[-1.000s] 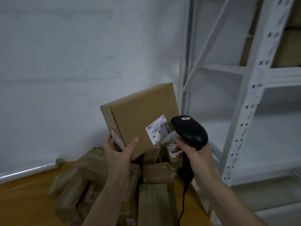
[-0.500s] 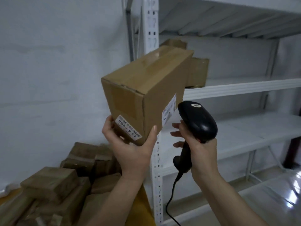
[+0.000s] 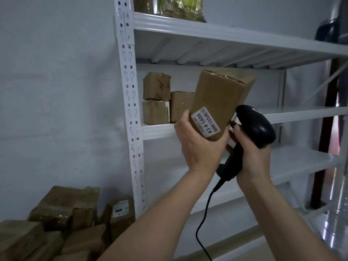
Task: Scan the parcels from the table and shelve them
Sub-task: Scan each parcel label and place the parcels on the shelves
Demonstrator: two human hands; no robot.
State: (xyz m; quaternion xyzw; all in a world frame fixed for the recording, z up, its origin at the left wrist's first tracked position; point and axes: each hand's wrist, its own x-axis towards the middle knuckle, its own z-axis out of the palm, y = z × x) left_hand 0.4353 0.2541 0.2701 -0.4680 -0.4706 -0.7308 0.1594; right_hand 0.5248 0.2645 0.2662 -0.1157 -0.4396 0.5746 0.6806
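Observation:
My left hand (image 3: 199,146) grips the lower end of a brown cardboard parcel (image 3: 220,97) and holds it up, tilted, in front of the white shelf unit (image 3: 131,102). A white label with digits faces me on the parcel's near end. My right hand (image 3: 252,159) grips the handle of a black corded barcode scanner (image 3: 256,127), whose head sits just right of the parcel. The parcel is level with the middle shelf board (image 3: 301,113).
Three brown boxes (image 3: 158,98) stand at the left end of the middle shelf. A wrapped package (image 3: 169,6) lies on the top shelf. Several taped parcels (image 3: 62,223) are piled at lower left. The lower shelf boards (image 3: 301,162) are bare. A dark post (image 3: 325,129) stands at right.
The view has swung up and right from the parcel pile to the shelves. My left hand has turned the parcel so its end label faces me and carried it toward the middle shelf.

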